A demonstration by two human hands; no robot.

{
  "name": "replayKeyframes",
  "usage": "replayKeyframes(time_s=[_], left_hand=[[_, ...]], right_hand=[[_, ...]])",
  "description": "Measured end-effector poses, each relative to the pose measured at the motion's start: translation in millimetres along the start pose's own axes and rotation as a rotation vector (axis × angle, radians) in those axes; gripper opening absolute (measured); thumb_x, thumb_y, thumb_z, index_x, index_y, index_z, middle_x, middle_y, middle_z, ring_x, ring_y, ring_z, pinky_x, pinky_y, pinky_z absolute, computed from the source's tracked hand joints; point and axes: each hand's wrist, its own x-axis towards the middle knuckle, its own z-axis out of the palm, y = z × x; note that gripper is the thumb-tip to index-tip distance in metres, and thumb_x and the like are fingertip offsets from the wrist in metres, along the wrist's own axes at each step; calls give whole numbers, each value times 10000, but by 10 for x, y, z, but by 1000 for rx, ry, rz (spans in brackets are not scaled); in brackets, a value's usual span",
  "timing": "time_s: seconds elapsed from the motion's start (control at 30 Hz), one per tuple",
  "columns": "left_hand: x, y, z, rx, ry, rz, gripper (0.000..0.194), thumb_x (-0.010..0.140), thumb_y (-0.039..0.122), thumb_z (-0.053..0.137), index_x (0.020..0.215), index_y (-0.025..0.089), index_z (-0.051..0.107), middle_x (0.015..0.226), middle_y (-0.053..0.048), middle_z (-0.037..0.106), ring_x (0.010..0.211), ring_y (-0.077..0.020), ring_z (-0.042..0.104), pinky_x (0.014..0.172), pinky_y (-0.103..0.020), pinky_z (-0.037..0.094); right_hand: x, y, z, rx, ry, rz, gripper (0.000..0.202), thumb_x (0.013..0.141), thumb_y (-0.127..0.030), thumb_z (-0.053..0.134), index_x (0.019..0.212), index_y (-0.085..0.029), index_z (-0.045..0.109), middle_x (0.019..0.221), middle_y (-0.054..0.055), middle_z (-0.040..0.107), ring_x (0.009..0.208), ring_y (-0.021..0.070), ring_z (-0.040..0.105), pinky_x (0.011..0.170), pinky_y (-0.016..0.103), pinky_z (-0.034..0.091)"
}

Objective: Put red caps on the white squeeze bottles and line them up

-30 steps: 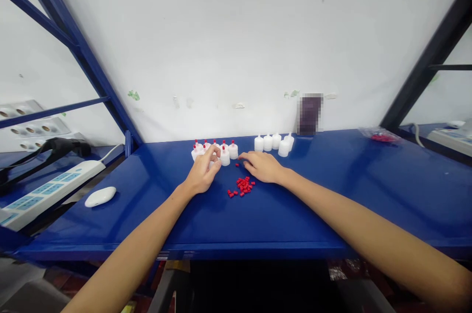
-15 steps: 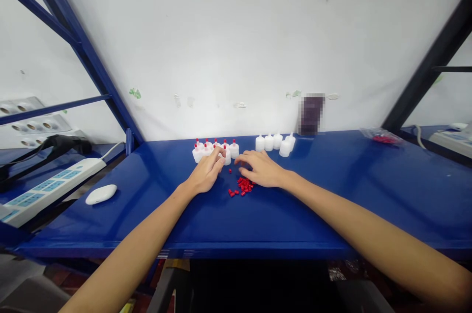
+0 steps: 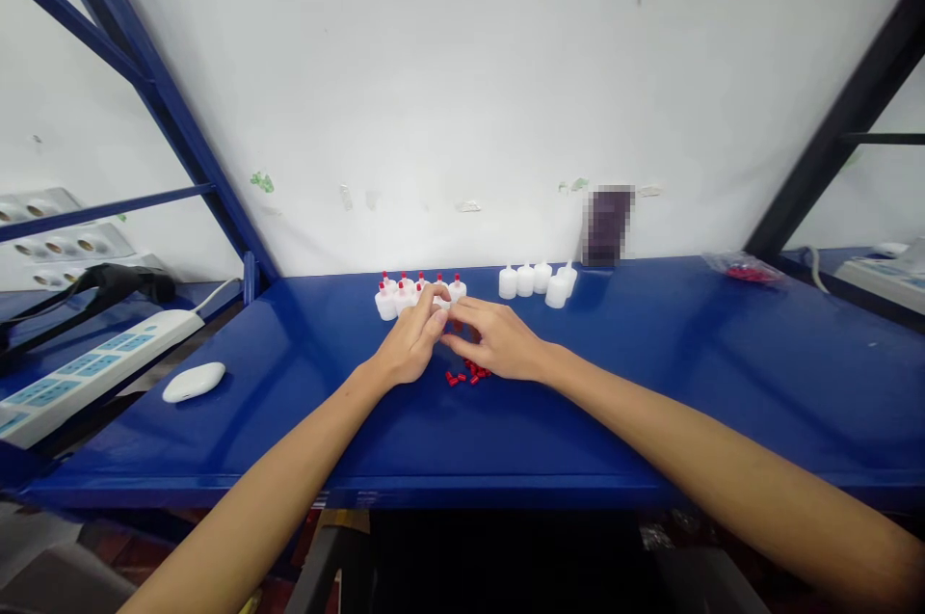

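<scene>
**Hands meeting over a small bottle**

On the blue bench (image 3: 650,421), against the white wall, two clusters of small white bottles are standing. At the left are the red-capped bottles (image 3: 405,291) (seven red tips are showing, though fingers may be hiding more); at the right are four uncapped bottles (image 3: 539,282). A scatter of loose red caps (image 3: 466,373) is lying just under the right hand (image 3: 498,344), too small and too covered to count. The left hand (image 3: 409,344) is curling its fingers (image 3: 434,317) together around a white bottle (image 3: 437,304), the right fingertips touching them there. No writing is showing. A white mouse (image 3: 194,382) and a power strip (image 3: 87,368) are lying well apart at the left.
</scene>
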Motion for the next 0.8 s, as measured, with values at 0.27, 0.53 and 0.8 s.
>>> replayKeyframes(time_s=[0.27, 0.53, 0.8], left_hand=[[-5, -76, -46, 66, 13, -57, 371, 997, 503, 263, 1123, 198, 431, 618, 50, 499, 548, -142, 458, 612, -269, 357], [37, -142, -117, 310, -21, -98, 392, 1003, 424, 311, 779, 183, 523, 621, 15, 518, 595, -149, 491, 609, -273, 322], [38, -149, -102, 409, -94, -112, 389, 976, 355, 362, 730, 168, 598, 603, 7, 552, 565, -141, 478, 584, -276, 287]], right_hand=[[20, 82, -15, 127, 223, 218, 154, 946, -273, 467, 998, -195, 589, 804, -4, 646, 639, 124, 542, 647, 243, 398], [31, 449, 62, -59, 14, 466, 147, 889, -305, 556, 934, -217, 665, 753, -10, 703, 681, 156, 610, 620, 261, 367], [-9, 424, 70, 108, 57, 406, 231, 841, -159, 528, 1048, -197, 623, 826, -14, 720, 655, 130, 608, 657, 250, 419]])
